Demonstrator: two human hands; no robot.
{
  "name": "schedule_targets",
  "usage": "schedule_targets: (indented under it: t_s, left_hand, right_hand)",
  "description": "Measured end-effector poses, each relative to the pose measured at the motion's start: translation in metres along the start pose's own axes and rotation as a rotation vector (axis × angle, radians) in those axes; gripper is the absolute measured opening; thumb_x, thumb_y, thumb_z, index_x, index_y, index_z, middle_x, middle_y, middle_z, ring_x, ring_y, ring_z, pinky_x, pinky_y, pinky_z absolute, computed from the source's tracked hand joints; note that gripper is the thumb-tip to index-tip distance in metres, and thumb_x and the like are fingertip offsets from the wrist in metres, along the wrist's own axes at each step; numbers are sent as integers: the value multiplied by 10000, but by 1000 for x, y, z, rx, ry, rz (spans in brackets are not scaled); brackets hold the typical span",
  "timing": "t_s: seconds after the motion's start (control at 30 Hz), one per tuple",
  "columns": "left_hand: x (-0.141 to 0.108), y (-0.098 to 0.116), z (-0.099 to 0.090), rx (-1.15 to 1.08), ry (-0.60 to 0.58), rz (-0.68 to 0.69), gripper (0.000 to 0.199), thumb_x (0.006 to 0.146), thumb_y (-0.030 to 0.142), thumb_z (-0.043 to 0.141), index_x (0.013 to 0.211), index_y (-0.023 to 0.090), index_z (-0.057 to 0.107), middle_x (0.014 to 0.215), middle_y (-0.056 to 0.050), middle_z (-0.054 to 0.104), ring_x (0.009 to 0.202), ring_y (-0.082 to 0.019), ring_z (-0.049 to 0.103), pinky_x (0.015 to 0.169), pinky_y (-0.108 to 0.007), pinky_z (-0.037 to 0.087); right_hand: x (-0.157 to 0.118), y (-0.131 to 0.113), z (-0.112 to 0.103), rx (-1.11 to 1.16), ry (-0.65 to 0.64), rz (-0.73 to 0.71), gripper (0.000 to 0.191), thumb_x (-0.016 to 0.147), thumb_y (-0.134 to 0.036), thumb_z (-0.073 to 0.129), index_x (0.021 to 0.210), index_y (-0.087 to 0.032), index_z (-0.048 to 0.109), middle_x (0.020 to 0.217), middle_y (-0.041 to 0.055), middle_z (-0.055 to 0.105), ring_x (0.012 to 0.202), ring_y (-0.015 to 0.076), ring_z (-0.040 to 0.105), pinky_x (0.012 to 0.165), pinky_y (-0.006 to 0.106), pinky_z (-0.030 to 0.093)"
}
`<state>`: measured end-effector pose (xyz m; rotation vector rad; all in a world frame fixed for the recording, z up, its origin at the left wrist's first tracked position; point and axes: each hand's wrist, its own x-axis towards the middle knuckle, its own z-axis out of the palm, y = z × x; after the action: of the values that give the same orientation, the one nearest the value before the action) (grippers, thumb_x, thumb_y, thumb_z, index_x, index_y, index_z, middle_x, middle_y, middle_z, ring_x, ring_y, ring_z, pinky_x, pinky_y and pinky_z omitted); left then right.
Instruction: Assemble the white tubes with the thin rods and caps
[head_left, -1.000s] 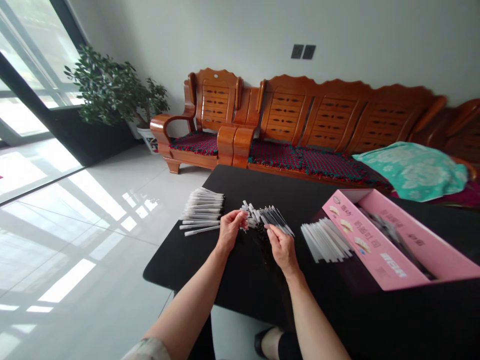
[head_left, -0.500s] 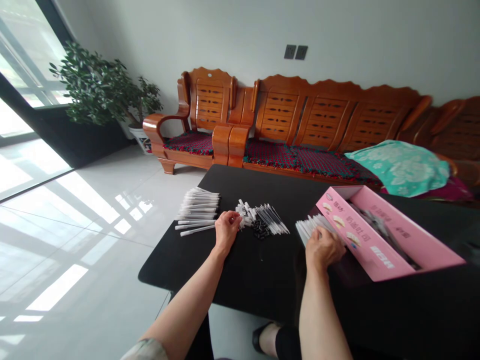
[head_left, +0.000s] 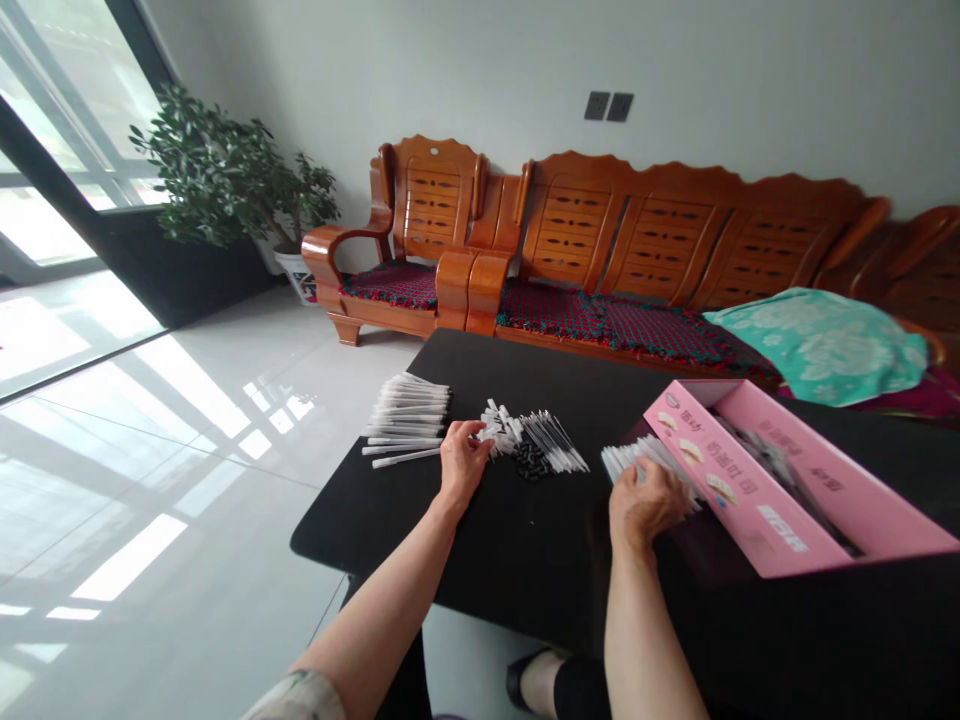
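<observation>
My left hand [head_left: 463, 462] is at the left edge of a pile of small white caps [head_left: 501, 425], its fingers curled together; whatever they hold is too small to name. Left of it lies a stack of white pens [head_left: 409, 415]. Right of the caps are small black parts [head_left: 531, 462] and a row of thin refills [head_left: 556, 442]. My right hand [head_left: 651, 500] rests over a heap of white pen barrels [head_left: 628, 455], fingers curled down on them; its fingertips are partly hidden.
A pink open box [head_left: 757, 510] holding dark and clear items stands right of my right hand on the black table [head_left: 525, 560]. Behind are a wooden sofa [head_left: 660, 235] with a turquoise cloth [head_left: 825, 345] and a potted plant [head_left: 225, 180].
The view has shifted, so the scene sits slightly farther right. My left fingers have loosened a little beside the caps. My right hand stays over the barrels.
</observation>
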<state>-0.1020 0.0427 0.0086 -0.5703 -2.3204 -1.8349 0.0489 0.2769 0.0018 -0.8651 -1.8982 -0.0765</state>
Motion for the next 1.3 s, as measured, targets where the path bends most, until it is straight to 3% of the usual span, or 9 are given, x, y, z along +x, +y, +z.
schedule_targets:
  t_s: [0.23, 0.4, 0.53, 0.67, 0.9, 1.13, 1.3]
  left_hand:
    - [0, 4, -12, 67, 23, 33, 137, 755, 210, 682, 892, 209, 695, 888, -25, 601, 619, -125, 587, 617, -257, 478]
    - [5, 3, -56, 348, -4, 98, 76, 792, 180, 637, 840, 208, 688, 844, -21, 638, 660, -149, 597, 683, -272, 445]
    - [0, -6, -92, 651, -48, 63, 84, 823, 182, 601, 832, 209, 680, 872, -40, 644, 711, -190, 609, 666, -285, 405]
    - [-8, -8, -106, 787, -111, 7, 56, 822, 209, 621, 858, 208, 664, 902, -45, 650, 767, -212, 620, 671, -284, 398]
    - [-17, 11, -92, 803, -337, 71, 127, 891, 239, 548, 896, 248, 675, 934, -20, 642, 818, -183, 631, 664, -255, 387]
    - [-9, 43, -52, 621, -386, 275, 159, 938, 255, 494, 957, 254, 651, 935, -13, 648, 786, -157, 632, 670, -236, 402]
    - [-2, 45, -22, 437, -417, 400, 173, 941, 217, 481, 972, 231, 651, 934, -24, 640, 773, -147, 623, 701, -233, 444]
  right_hand:
    - [-6, -26, 1, 103, -45, -136, 181, 853, -212, 493, 779, -167, 652, 730, 86, 651, 734, 217, 550, 720, 333, 353]
    - [-6, -24, 0, 104, -26, -114, 165, 847, -205, 500, 793, -158, 648, 730, 88, 658, 722, 219, 558, 723, 329, 364]
    - [-7, -25, 1, 119, -45, -97, 172, 849, -201, 493, 798, -153, 650, 747, 98, 668, 726, 223, 566, 731, 336, 369]
    - [-7, -25, 2, 131, -48, -86, 178, 854, -199, 484, 803, -150, 648, 744, 103, 665, 725, 224, 564, 723, 342, 370]
    - [-8, -35, -2, 270, -27, -151, 157, 890, -228, 512, 850, -149, 642, 777, 97, 663, 747, 221, 571, 740, 347, 401]
    - [-23, -89, -18, 593, -344, -400, 213, 963, -197, 413, 1000, -167, 621, 870, 76, 657, 850, 210, 567, 829, 357, 421]
    - [-25, -94, -21, 618, -458, -461, 216, 972, -196, 399, 1024, -157, 605, 888, 80, 641, 877, 211, 550, 835, 364, 420]
